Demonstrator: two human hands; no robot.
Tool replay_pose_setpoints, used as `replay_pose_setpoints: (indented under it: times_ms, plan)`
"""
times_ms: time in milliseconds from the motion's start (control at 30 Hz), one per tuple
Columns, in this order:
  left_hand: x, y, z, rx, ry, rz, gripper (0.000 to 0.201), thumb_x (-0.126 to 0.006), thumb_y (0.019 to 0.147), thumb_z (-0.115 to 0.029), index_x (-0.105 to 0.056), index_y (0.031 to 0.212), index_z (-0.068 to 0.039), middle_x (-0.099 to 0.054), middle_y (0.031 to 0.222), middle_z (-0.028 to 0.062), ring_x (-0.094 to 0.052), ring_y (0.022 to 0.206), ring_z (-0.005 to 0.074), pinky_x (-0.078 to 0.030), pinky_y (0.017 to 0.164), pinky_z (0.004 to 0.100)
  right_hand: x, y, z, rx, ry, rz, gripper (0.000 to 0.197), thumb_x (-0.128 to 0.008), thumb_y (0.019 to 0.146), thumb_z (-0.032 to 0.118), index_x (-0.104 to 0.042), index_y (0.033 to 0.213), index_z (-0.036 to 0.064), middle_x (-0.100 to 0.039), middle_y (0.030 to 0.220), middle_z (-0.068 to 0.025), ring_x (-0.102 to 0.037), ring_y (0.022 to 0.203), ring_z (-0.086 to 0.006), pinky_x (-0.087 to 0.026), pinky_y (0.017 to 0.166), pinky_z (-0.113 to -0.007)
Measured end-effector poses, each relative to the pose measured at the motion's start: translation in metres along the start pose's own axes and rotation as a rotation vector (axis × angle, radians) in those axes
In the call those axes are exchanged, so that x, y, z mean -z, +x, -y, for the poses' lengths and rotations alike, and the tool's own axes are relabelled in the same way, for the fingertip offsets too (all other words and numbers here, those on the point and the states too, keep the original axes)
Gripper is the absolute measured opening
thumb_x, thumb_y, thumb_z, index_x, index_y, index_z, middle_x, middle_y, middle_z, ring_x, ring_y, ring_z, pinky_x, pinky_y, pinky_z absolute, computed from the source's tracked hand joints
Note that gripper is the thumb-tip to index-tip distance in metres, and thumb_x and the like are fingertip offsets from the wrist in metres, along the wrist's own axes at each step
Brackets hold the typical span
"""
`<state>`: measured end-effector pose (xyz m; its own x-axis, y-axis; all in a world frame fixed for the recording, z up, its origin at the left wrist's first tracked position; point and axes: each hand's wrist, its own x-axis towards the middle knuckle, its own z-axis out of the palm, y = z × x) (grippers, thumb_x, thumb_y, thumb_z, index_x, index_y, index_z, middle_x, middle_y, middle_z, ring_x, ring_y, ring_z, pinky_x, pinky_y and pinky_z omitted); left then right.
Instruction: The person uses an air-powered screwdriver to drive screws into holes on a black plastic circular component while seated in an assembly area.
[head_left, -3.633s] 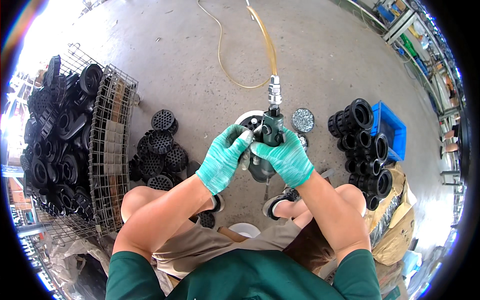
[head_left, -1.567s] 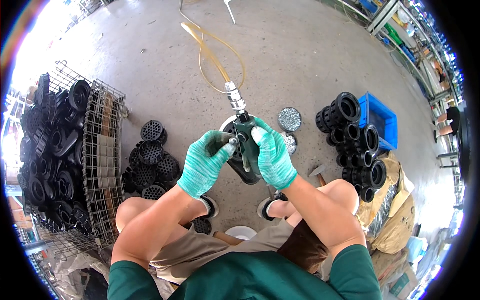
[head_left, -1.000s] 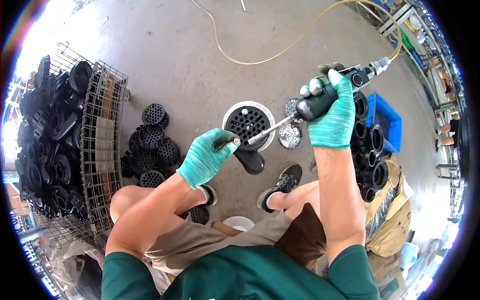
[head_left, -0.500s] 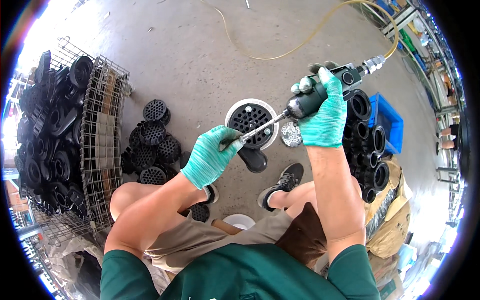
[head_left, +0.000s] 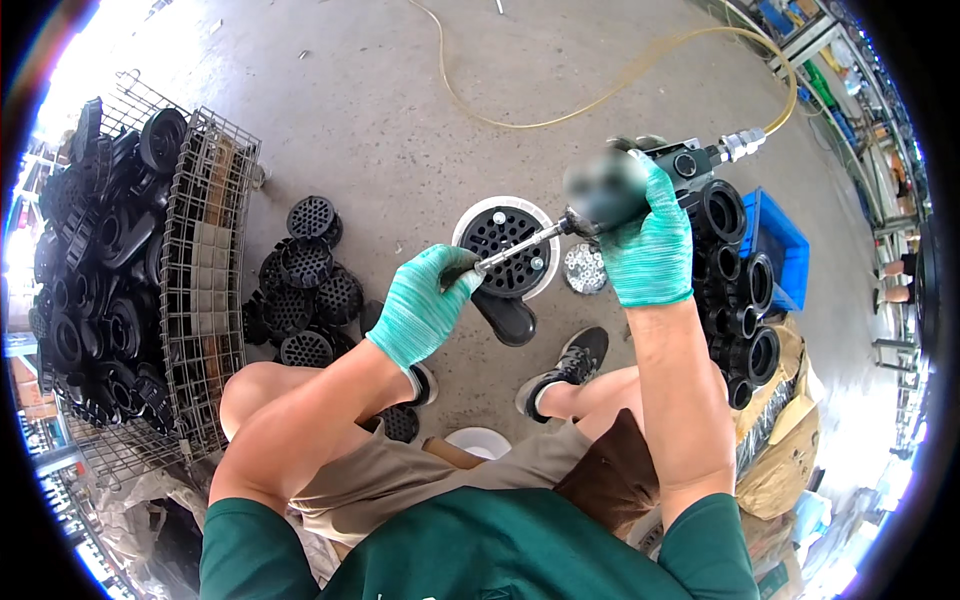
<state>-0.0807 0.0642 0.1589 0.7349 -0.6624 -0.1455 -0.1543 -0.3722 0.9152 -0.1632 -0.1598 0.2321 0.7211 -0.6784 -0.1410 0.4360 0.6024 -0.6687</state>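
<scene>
Two gloved hands in frame, one tool. Right hand [head_left: 648,243], upper right of centre, wrapped tight round the grip of a pneumatic screwdriver [head_left: 640,185] — grip itself blurred, hard to make out. Left hand [head_left: 425,305] at centre, fingers pinched closed on the tip end of the tool's metal shaft [head_left: 518,245]; what sits at the tip hidden by the glove. One yellowish air hose [head_left: 560,115] looping across the top of frame to the tool's fitting. One white-rimmed round part with black grille [head_left: 505,248] on the floor just below the shaft, one black lid-like piece [head_left: 505,315] touching its lower edge, one small round dish of screws [head_left: 585,268] just right of it. About eight black grille discs [head_left: 305,290] piled left of centre — some overlapped, count rough. One wire cage [head_left: 150,270] at far left full of black parts, cut off by the rim. Stack of black pipe fittings [head_left: 735,290] at right, beside one blue bin [head_left: 780,260], partly hidden. Bare grey concrete floor [head_left: 380,100], workshop shelving bent along the upper right edge.
</scene>
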Motion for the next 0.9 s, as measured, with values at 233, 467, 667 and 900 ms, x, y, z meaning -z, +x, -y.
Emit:
replay_pose_setpoints:
  times_ms: [233, 467, 667, 900]
  plan:
    - [-0.001, 0.029, 0.024, -0.078, 0.170, 0.130, 0.020, -0.071, 0.093, -0.008, -0.068, 0.112, -0.003, -0.069, 0.106, 0.0110, -0.067, 0.091, 0.0204, -0.054, 0.081, 0.0332, 0.015, 0.014, -0.027, 0.114, -0.083, -0.041, 0.021, -0.065, 0.092, 0.003, -0.054, 0.110, 0.0074, -0.063, 0.102, -0.0102, -0.064, 0.079, -0.0223, -0.059, 0.078, -0.048]
    - [-0.011, 0.041, 0.040, -0.238, 0.541, 0.202, 0.028, -0.074, 0.086, -0.004, -0.068, 0.114, -0.006, -0.064, 0.107, 0.0106, -0.063, 0.103, 0.0269, -0.054, 0.088, 0.0354, 0.022, 0.017, -0.046, 0.069, -0.166, -0.049, 0.025, -0.067, 0.090, -0.002, -0.055, 0.109, 0.0089, -0.065, 0.098, -0.0106, -0.067, 0.077, -0.0236, -0.062, 0.073, -0.046]
    - [-0.024, 0.045, 0.063, -0.312, 0.438, 0.038, 0.034, -0.073, 0.080, 0.009, -0.069, 0.111, -0.002, -0.053, 0.134, 0.0108, -0.061, 0.107, 0.0267, -0.054, 0.097, 0.0338, 0.024, 0.020, -0.055, 0.065, -0.207, -0.032, 0.026, -0.067, 0.089, -0.002, -0.056, 0.109, 0.0096, -0.066, 0.100, -0.0096, -0.068, 0.077, -0.0234, -0.062, 0.072, -0.044]
    - [-0.022, 0.056, 0.074, -0.194, 0.187, 0.153, 0.029, -0.064, 0.082, 0.019, -0.066, 0.107, 0.004, -0.051, 0.139, 0.0109, -0.064, 0.110, 0.0205, -0.056, 0.093, 0.0272, 0.015, 0.023, -0.058, 0.091, -0.242, 0.010, 0.026, -0.069, 0.089, -0.001, -0.057, 0.110, 0.0093, -0.067, 0.100, -0.0082, -0.069, 0.079, -0.0233, -0.061, 0.071, -0.040]
